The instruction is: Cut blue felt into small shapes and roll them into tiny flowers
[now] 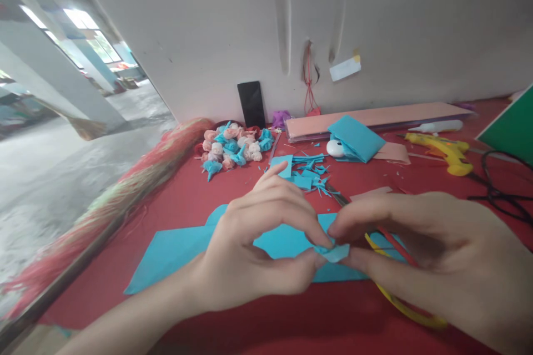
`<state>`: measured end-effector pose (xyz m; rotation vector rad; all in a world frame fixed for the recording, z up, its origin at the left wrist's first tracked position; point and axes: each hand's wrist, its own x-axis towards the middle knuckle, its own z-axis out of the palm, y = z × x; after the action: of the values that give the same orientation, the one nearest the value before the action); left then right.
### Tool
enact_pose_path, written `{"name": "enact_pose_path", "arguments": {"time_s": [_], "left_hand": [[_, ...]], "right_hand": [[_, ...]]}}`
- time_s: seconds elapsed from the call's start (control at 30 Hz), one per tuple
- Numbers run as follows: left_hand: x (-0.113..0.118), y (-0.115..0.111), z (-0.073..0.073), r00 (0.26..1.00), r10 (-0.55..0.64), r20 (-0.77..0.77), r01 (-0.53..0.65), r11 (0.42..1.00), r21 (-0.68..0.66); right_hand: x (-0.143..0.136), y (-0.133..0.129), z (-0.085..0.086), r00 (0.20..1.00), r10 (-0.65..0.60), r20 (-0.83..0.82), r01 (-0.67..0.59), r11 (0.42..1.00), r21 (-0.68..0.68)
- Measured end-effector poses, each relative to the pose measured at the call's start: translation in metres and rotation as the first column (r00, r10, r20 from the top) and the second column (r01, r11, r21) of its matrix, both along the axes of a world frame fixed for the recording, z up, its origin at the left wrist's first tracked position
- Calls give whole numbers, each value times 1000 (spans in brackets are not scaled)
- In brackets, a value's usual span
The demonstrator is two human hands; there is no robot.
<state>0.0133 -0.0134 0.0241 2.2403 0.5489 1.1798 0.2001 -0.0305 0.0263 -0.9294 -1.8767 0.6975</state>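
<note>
Between my hands is a small piece of blue paper [336, 254], partly curled and partly hidden by fingertips. My left hand [266, 238] pinches its left end with thumb and index finger, while the other fingers are raised. From the right, my right hand [433, 255] grips the piece between thumb and index finger. Below and behind them lies a long blue paper sheet [179, 252] on the red table. Scissors with yellow and red handles [410, 310] rest under my right hand, their blades mostly hidden.
A heap of pink, white and blue paper roses [233, 147] sits at the back, beside a leaning black phone [251, 104]. Blue paper scraps [306, 175] lie mid-table. A yellow glue gun [443, 150] with a black cable [495, 183] is at right. Pink fringe [108, 211] edges the left side.
</note>
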Motion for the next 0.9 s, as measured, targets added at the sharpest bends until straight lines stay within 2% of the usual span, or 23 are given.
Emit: {"name": "enact_pose_path", "arguments": {"time_s": [0.13,0.2,0.37,0.43,0.57,0.7,0.8,0.9], "left_hand": [[2,1,-1,998,18,58,-25,994,108],[3,2,0,997,18,78,-30,988,152],[4,2,1,997,33,70,-45,984,174],[4,1,2,998,24,63,-35,984,177],[3,1,1,999,5,44,-14,982,189],[3,2,3,1000,12,14,-14,978,209],[3,2,5,999,22,-29,-15,975,224],[2,1,7,998,23,-58,-8,969,246]], "right_hand": [[1,-2,-8,1000,-6,-4,7,954,299],[1,-4,-9,1000,-14,8,10,918,397],[2,-8,-6,986,-142,89,69,827,558],[2,-8,-5,985,-150,90,72,817,572],[1,-6,-7,995,-61,83,18,896,444],[2,-7,-8,999,22,43,-29,982,186],[1,-7,-6,998,25,58,-26,1000,8],[-4,-5,-5,996,-45,76,49,997,-52]]}}
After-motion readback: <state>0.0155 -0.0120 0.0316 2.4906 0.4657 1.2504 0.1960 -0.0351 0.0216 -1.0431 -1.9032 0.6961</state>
